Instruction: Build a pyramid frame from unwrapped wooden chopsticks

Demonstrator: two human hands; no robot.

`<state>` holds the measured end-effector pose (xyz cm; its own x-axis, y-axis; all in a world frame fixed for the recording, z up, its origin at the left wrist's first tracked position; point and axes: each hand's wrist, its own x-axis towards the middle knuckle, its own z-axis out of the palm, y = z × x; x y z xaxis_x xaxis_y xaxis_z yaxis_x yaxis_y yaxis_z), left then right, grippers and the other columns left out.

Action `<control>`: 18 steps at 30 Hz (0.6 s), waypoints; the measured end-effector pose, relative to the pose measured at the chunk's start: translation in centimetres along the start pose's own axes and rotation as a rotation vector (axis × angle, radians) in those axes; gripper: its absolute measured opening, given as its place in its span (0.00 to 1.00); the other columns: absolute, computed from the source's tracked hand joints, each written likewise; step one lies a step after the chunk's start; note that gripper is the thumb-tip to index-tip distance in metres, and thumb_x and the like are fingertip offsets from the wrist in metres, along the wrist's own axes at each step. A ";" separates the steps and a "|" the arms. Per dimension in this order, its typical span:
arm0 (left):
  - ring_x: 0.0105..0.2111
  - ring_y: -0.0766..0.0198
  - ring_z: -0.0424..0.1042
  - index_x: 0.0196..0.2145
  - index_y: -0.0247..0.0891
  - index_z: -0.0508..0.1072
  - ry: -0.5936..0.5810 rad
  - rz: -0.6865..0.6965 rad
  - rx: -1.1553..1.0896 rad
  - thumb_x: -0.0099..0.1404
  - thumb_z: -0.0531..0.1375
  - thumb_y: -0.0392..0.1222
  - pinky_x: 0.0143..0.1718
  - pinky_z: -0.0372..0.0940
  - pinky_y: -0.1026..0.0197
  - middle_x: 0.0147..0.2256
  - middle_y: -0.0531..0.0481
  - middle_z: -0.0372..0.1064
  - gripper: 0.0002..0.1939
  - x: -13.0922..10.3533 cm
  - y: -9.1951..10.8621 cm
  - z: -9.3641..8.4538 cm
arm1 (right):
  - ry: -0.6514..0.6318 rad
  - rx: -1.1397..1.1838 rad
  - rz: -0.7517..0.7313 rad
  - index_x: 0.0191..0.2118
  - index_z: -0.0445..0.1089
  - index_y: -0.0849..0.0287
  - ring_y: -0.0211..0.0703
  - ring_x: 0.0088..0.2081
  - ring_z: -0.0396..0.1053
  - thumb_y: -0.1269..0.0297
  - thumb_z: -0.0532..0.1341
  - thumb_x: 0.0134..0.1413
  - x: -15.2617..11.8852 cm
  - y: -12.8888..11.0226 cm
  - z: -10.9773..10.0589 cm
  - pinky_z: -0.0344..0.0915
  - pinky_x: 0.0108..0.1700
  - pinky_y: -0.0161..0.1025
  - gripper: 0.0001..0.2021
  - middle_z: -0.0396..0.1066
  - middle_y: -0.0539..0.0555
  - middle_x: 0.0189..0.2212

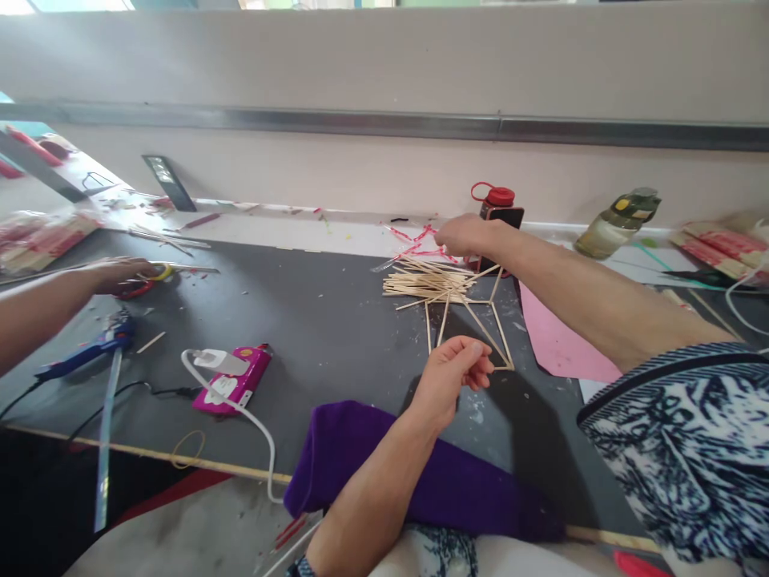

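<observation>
My left hand (455, 370) is closed, thumb against curled fingers, in front of the near end of a frame of thin wooden sticks (505, 340). Whether it grips the frame or something small I cannot make out. My right hand (465, 235) reaches over the far side, fingers pointing down and left, above a red-and-clear plastic wrapper (414, 234); its fingertips are mostly hidden. Just below it a pile of loose wooden sticks (420, 282) lies against the frame's far end.
Behind my right hand stand a red-capped bottle (500, 196) and a dark phone (510, 216). A tinted water bottle (618, 224), pink sheet (556, 336), purple cloth (360, 449), magenta power strip (240, 381) and glue gun (90, 353) lie around. Another person's hand (120, 275) holds scissors (144, 284).
</observation>
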<state>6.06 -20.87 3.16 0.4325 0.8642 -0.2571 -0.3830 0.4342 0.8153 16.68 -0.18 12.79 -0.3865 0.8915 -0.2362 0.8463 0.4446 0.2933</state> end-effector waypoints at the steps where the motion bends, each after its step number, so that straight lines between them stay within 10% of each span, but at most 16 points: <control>1: 0.19 0.72 0.65 0.30 0.34 0.72 0.000 0.000 0.005 0.55 0.63 0.51 0.20 0.54 0.68 0.23 0.51 0.69 0.15 0.0 0.0 0.0 | 0.051 0.034 -0.008 0.41 0.75 0.63 0.47 0.36 0.70 0.70 0.60 0.52 -0.5 0.3 -0.5 0.62 0.35 0.41 0.11 0.74 0.61 0.35; 9: 0.19 0.72 0.65 0.30 0.34 0.72 -0.012 0.010 0.049 0.58 0.62 0.49 0.21 0.55 0.69 0.23 0.52 0.68 0.14 0.2 -0.3 -0.1 | 0.593 0.312 0.019 0.49 0.70 0.58 0.47 0.46 0.69 0.64 0.52 0.62 -13.9 4.3 0.7 0.61 0.45 0.42 0.15 0.73 0.55 0.45; 18: 0.19 0.72 0.65 0.30 0.34 0.72 -0.045 -0.042 0.139 0.57 0.62 0.49 0.21 0.57 0.69 0.24 0.51 0.69 0.13 0.0 -0.6 0.7 | 0.557 0.415 0.735 0.35 0.75 0.63 0.46 0.29 0.70 0.56 0.53 0.61 -27.5 15.2 18.2 0.59 0.30 0.40 0.18 0.72 0.60 0.26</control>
<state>6.89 -21.35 3.05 0.4832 0.8323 -0.2717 -0.2483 0.4278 0.8691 46.87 -19.46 6.87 0.2559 0.8927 0.3710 0.9630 -0.2019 -0.1783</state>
